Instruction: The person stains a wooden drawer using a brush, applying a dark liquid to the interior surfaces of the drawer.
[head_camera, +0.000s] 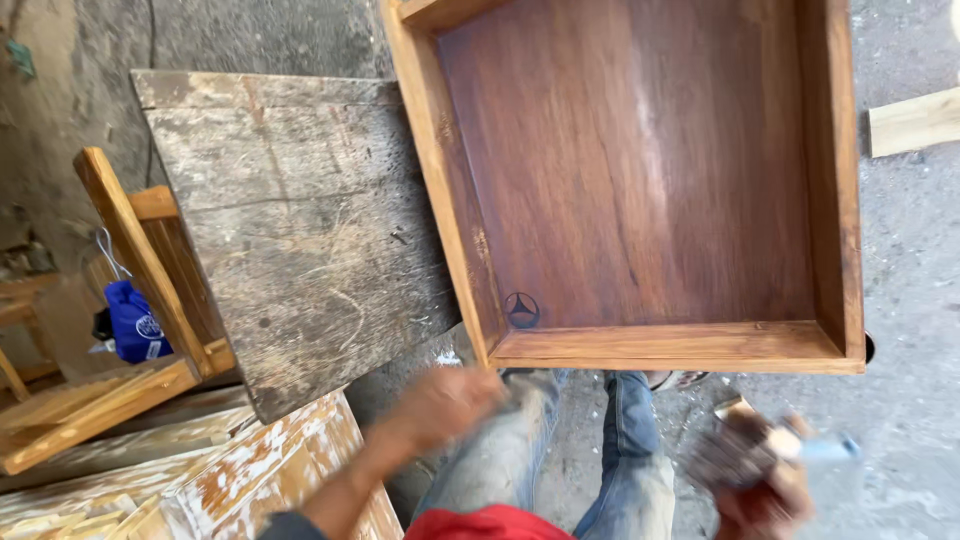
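A rough grey concrete floor (900, 260), dusty and flecked with pale chips, runs under an open-air woodworking spot seen from above. The person's left hand (445, 400) is blurred just below the near left corner of a shallow wooden tray (470, 270); it looks loosely curled and close to the corner, but whether it touches or grips the frame I cannot tell. The right hand (765, 495), near and to the right, is closed around a brush (745, 450) with dark bristles and a pale handle, held clear of the wood, well short of the tray's near rail. The tray lies flat with its open side up, probably so that its reddish-brown inner panel faces the brush; a small round mark sits in its near left inner corner. The person's jeans-clad legs (560, 440) stand between the two hands, right against the near rail. Left of the tray, and partly under its left edge, is a weathered grey board (290, 240), scratched and stained. Farther left, a slanted wooden frame (130, 250) stands over a blue bag (135, 320). At near left lie paint-flaked planks (260, 470). A pale wood offcut (915, 122) pokes in at the far right. Nothing lies on the panel itself.
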